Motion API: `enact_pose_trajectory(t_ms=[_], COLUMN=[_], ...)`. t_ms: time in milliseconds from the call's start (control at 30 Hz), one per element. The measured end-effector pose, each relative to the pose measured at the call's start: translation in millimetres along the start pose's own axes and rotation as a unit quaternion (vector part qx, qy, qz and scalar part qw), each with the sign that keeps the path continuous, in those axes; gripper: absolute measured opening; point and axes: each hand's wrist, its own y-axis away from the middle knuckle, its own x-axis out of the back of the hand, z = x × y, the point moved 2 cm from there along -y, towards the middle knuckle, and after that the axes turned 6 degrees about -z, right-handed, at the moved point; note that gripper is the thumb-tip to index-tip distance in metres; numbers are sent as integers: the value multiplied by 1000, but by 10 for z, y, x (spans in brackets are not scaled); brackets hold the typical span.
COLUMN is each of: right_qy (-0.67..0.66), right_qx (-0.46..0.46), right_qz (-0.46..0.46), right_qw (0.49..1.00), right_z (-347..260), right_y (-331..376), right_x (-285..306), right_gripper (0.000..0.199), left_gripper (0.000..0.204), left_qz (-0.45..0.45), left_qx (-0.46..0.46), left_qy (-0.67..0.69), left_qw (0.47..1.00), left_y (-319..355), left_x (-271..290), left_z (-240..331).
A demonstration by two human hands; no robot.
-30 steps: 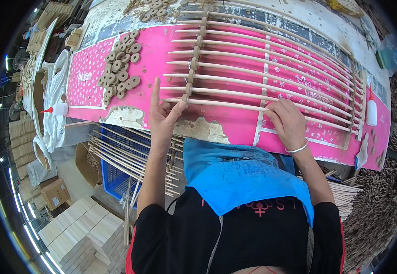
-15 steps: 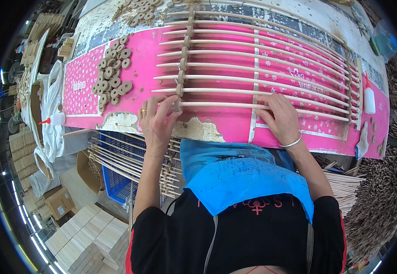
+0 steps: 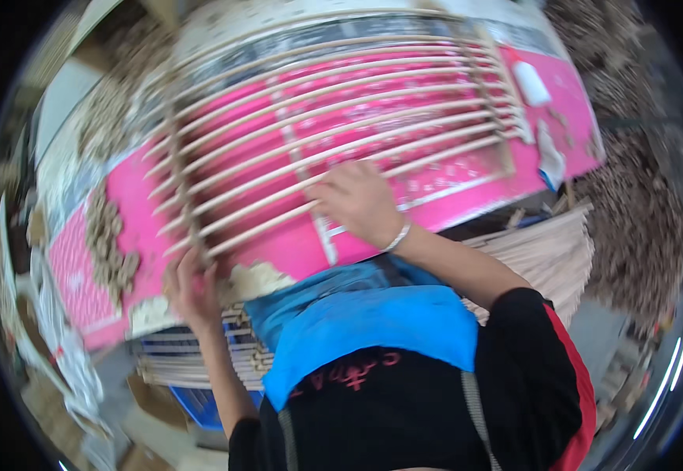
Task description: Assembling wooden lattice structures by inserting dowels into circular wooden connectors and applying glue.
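Note:
A row of long pale wooden rods (image 3: 279, 182) lies across the pink-covered table. Near their left ends runs a line of small brown wooden rings (image 3: 183, 182). My left hand (image 3: 192, 289) is at the near left end, its fingers bent around the ring on the nearest rod; blur softens this grip. My right hand (image 3: 363, 206) pinches that same nearest rod partway along, the thumb on the near side. A bracelet (image 3: 396, 237) circles my right wrist. The rods' right ends meet a second crosswise strip (image 3: 479, 86).
Loose brown rings (image 3: 106, 247) are heaped on the table's left. A white glue bottle (image 3: 531, 84) is at the right. More rods lie below the table by a blue crate (image 3: 200, 404). Stacked rods (image 3: 632, 212) fill the far right.
The view has swung to the right and blurred, so the table appears shifted left and tilted. Both hands stay by the nearest rod.

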Motion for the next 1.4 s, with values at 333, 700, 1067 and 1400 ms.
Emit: enact_pose_trajectory(t_ms=[333, 700, 1067, 1400], right_qy=[-142, -219, -36, -10], right_qx=[-94, -206, -216, -178], right_qz=[84, 116, 119, 92], right_qw=[982, 947, 968, 980], right_z=[-34, 152, 356, 376], right_y=[375, 814, 683, 683], right_x=[390, 451, 464, 459], right_gripper=[17, 14, 22, 15], left_gripper=[41, 37, 29, 29], left_qz=[-32, -197, -238, -244], left_qx=[-74, -257, -216, -202], left_qy=[31, 58, 143, 195], left_qw=[996, 944, 936, 928], left_y=[-293, -831, -1006, -999], left_x=[-8, -553, -726, -759], left_z=[454, 1445, 1518, 1506])
